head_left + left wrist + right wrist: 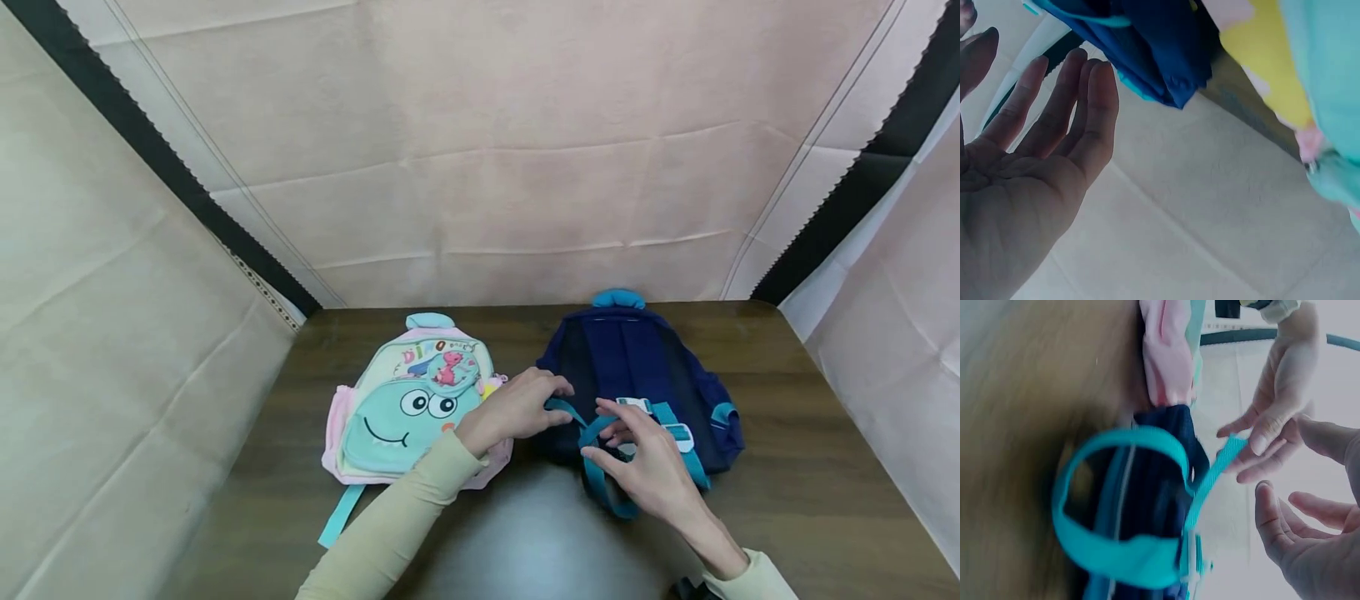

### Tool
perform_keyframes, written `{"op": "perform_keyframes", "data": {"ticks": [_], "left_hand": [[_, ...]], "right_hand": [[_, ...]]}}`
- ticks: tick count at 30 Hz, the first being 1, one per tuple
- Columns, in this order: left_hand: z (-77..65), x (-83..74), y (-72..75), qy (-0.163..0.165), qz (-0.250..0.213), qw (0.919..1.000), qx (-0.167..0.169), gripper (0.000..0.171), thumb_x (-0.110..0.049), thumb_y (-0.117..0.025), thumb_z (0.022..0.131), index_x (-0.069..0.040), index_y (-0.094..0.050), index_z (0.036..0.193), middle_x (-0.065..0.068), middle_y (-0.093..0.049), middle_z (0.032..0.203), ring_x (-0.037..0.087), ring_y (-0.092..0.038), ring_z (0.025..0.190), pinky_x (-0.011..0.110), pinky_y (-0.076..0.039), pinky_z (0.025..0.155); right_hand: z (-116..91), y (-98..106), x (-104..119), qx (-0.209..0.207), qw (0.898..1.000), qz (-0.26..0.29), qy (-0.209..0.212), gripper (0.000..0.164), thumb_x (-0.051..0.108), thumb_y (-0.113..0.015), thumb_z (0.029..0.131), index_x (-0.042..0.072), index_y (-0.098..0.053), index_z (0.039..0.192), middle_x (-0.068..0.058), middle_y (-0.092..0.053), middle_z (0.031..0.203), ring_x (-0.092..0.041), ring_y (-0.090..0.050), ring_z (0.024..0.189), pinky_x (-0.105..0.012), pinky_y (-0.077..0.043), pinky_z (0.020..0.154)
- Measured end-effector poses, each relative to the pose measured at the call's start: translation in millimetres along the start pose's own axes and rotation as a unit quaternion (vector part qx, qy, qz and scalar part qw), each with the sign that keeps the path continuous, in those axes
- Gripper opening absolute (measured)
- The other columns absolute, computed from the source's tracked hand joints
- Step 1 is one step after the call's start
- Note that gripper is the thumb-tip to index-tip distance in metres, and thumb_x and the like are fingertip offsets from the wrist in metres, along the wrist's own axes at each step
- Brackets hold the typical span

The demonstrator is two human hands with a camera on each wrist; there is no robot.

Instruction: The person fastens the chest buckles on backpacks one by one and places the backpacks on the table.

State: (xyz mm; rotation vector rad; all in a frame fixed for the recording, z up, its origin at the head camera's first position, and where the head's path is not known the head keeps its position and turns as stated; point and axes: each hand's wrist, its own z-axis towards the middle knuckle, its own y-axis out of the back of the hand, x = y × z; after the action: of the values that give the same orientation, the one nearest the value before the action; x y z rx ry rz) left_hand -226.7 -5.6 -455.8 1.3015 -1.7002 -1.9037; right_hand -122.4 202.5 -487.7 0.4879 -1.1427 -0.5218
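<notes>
A navy backpack [626,350] with a bright blue top handle lies on the table, its strap side up. Loose teal webbing strap [1116,559] loops at its lower end, beside a white buckle [682,437]. My left hand [521,406] hovers over the pack's left edge, fingers loosely bent; the strap's free end passes between its thumb and forefinger, whether touching I cannot tell. Just above the buckles is my right hand [648,462], thumb and fingers spread apart with nothing gripped. In the left wrist view, the left hand's fingers [1100,94] look relaxed.
Left of the navy pack lies a pink and mint children's backpack [397,425] with a smiling cartoon face, partly behind my left forearm. Its teal strap [341,517] trails toward the front. Pale fabric walls [525,167] surround the brown wooden table [810,467].
</notes>
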Motion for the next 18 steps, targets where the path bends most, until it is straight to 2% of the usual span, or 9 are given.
{"op": "perform_keyframes", "data": {"ticks": [4, 8, 12, 15, 18], "left_hand": [[-7.0, 3.1, 9.2, 0.001, 0.004, 1.0, -0.002, 0.037, -0.033, -0.075, 0.105, -0.015, -0.073, 0.138, 0.005, -0.076, 0.127, 0.017, -0.063, 0.109, 0.029, -0.056, 0.094], [-13.2, 10.1, 17.8, 0.0, 0.011, 0.9999, 0.003, 0.038, -0.032, -0.076, 0.104, -0.013, -0.074, 0.137, 0.008, -0.077, 0.127, 0.016, -0.064, 0.103, 0.027, -0.056, 0.087], [-19.3, 20.7, 27.7, 0.007, 0.026, 0.9995, 0.017, 0.041, -0.031, -0.075, 0.105, -0.012, -0.072, 0.141, 0.009, -0.075, 0.137, 0.02, -0.069, 0.116, 0.034, -0.061, 0.1], [-23.5, 28.9, 36.8, 0.015, 0.027, 0.9992, 0.025, 0.042, -0.03, -0.074, 0.106, -0.012, -0.07, 0.143, 0.01, -0.072, 0.143, 0.023, -0.069, 0.126, 0.041, -0.059, 0.11], [-27.0, 38.6, 46.4, 0.024, 0.017, 0.9992, 0.029, 0.042, -0.029, -0.073, 0.107, -0.011, -0.069, 0.144, 0.011, -0.072, 0.145, 0.027, -0.069, 0.13, 0.046, -0.058, 0.113]], "right_hand": [[-3, -12, 5, -0.001, 1.0, 0.011, 0.011, 0.061, 0.009, -0.094, 0.083, 0.002, -0.069, 0.139, -0.008, -0.076, 0.105, -0.013, -0.072, 0.084, -0.031, -0.065, 0.077], [-4, -25, 9, 0.012, 0.999, 0.038, 0.017, 0.059, 0.006, -0.093, 0.084, -0.001, -0.069, 0.138, -0.014, -0.076, 0.115, -0.015, -0.074, 0.087, -0.031, -0.065, 0.079], [-4, -38, 12, 0.03, 0.998, 0.057, 0.015, 0.059, 0.007, -0.093, 0.085, -0.001, -0.068, 0.138, -0.015, -0.075, 0.121, -0.016, -0.074, 0.089, -0.028, -0.065, 0.081], [-5, -47, 14, 0.039, 0.997, 0.065, 0.005, 0.06, 0.006, -0.093, 0.084, -0.001, -0.068, 0.138, -0.013, -0.075, 0.117, -0.015, -0.073, 0.089, -0.026, -0.064, 0.08], [-5, -56, 18, 0.052, 0.996, 0.068, -0.012, 0.062, 0.006, -0.094, 0.083, 0.0, -0.068, 0.139, -0.011, -0.076, 0.117, -0.014, -0.074, 0.09, -0.025, -0.064, 0.081]]}}
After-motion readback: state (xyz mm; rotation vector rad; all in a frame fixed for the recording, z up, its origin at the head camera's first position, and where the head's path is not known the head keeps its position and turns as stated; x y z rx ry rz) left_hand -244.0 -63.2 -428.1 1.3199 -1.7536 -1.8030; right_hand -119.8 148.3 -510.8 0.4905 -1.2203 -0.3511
